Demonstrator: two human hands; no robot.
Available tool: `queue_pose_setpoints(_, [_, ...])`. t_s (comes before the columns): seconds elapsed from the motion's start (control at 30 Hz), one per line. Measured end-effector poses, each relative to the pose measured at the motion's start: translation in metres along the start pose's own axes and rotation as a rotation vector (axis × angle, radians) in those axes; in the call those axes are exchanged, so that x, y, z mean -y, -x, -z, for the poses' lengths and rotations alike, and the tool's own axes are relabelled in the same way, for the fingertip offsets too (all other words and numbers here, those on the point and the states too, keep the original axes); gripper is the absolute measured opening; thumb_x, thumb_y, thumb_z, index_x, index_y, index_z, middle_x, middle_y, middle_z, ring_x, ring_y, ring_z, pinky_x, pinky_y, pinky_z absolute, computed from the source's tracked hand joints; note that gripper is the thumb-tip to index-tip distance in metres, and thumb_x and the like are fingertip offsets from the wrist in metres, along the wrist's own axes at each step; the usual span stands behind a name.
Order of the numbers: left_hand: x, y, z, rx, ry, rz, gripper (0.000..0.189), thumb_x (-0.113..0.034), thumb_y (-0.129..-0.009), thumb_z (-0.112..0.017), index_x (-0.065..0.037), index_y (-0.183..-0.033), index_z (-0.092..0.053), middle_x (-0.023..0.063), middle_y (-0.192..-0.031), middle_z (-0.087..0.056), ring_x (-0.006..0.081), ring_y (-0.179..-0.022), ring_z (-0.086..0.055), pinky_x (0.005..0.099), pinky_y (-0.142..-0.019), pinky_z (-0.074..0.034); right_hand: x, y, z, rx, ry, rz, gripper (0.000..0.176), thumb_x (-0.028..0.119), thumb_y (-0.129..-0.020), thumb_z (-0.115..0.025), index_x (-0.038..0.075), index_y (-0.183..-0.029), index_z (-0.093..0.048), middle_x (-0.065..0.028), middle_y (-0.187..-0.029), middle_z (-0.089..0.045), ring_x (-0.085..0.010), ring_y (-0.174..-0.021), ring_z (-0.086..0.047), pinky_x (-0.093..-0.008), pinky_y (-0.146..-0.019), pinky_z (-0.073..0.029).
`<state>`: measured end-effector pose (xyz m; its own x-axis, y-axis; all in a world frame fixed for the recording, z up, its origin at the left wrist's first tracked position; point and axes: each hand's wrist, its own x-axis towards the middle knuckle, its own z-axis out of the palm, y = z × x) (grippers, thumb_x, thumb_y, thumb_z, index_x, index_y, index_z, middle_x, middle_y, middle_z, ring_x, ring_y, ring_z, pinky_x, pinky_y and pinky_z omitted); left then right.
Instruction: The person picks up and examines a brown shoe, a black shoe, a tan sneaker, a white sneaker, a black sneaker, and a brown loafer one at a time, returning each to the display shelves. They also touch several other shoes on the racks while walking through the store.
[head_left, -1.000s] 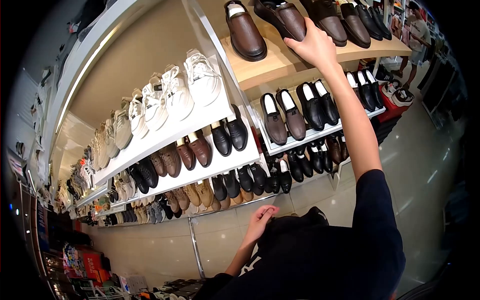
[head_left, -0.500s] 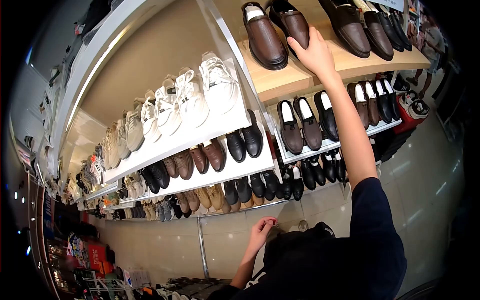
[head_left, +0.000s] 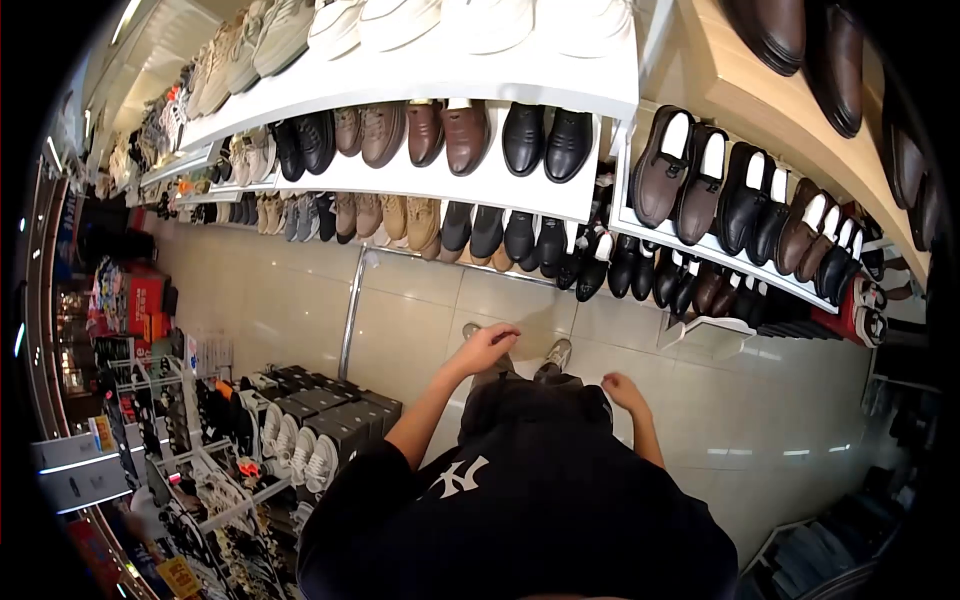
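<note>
My left hand (head_left: 488, 347) hangs in front of my waist, above the floor. Its fingers are closed around a small dark bit that I cannot make out. Lower on the other side, my right hand (head_left: 625, 391) is loosely curled beside my hip, touching no shoe. Beyond both hands stand the shelves: a pair of brown loafers with white stuffing (head_left: 662, 180) on the white right-hand shelf, black loafers (head_left: 741, 200) beside them. Higher up, a dark brown leather shoe (head_left: 836, 75) sits on the wooden shelf (head_left: 745, 95), cut off by the view's edge.
Black dress shoes (head_left: 568, 145) and reddish-brown shoes (head_left: 467, 137) line the white shelf ahead, below white sneakers (head_left: 490, 22). Dark shoe boxes (head_left: 345, 425) are stacked at lower left, near a shoe rack (head_left: 215, 470). A white angled board (head_left: 708, 335) stands by the lower right shelf.
My right hand has let go of the brown loafer on the wooden shelf and dropped to my side. The view has tipped downward, so the shelves sit higher in it.
</note>
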<state>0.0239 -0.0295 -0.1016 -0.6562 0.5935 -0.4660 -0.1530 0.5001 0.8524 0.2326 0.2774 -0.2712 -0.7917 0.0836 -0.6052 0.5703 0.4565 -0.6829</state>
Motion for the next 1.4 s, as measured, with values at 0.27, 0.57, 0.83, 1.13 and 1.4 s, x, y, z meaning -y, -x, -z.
queue_pose_setpoints(0.27, [0.278,0.104,0.051,0.205,-0.502,0.74,0.042,-0.033,-0.077,-0.051,0.0,-0.099,-0.064,0.0242,-0.106,-0.06,0.0379,-0.105,-0.055,0.042,-0.092,-0.042,-0.112,-0.003,-0.044,0.381,0.397,-0.239,0.034,0.025,-0.081,-0.052,0.0,-0.102,-0.062,-0.0119,-0.087,-0.065,-0.0204,-0.071,-0.065,-0.0341,-0.059,-0.052])
queue_pose_setpoints(0.57, [0.302,0.153,0.068,-0.299,0.018,0.626,0.038,-0.03,-0.079,-0.051,0.0,-0.099,-0.064,0.0208,-0.1,-0.064,0.0345,-0.096,-0.06,0.039,-0.086,-0.046,0.074,-0.13,0.006,0.154,0.245,-0.185,0.03,0.028,-0.078,-0.054,-0.001,-0.085,-0.061,-0.0072,-0.068,-0.062,-0.0153,-0.053,-0.058,-0.028,-0.048,-0.044])
queue_pose_setpoints(0.83, [0.3,0.145,0.088,-0.5,0.183,0.511,0.037,-0.03,-0.081,-0.052,-0.002,-0.103,-0.063,0.02,-0.1,-0.064,0.0316,-0.096,-0.061,0.0365,-0.084,-0.047,0.316,-0.216,-0.088,0.182,0.326,0.237,0.032,0.026,-0.082,-0.055,0.003,-0.103,-0.061,-0.0166,-0.092,-0.065,-0.0263,-0.086,-0.062,-0.0327,-0.077,-0.047])
queue_pose_setpoints(1.13, [0.4,0.226,0.064,-1.04,0.839,0.654,0.035,-0.029,-0.085,-0.053,0.0,-0.103,-0.058,0.0117,-0.084,-0.062,0.0181,-0.067,-0.059,0.028,-0.056,-0.047,0.442,-0.24,-0.158,0.499,0.113,0.356,0.027,0.016,-0.086,-0.054,0.0,-0.108,-0.057,-0.006,-0.088,-0.062,-0.0118,-0.073,-0.059,-0.0254,-0.068,-0.047])
queue_pose_setpoints(1.4, [0.387,0.235,-0.005,-0.561,0.89,1.012,0.035,-0.032,-0.085,-0.051,-0.004,-0.103,-0.058,0.0082,-0.079,-0.062,0.0174,-0.065,-0.059,0.0298,-0.048,-0.044,0.557,-0.326,-0.14,-0.079,-0.375,0.29,0.035,0.023,-0.084,-0.058,0.003,-0.112,-0.051,-0.0081,-0.099,-0.058,-0.0168,-0.082,-0.058,-0.0279,-0.068,-0.046])
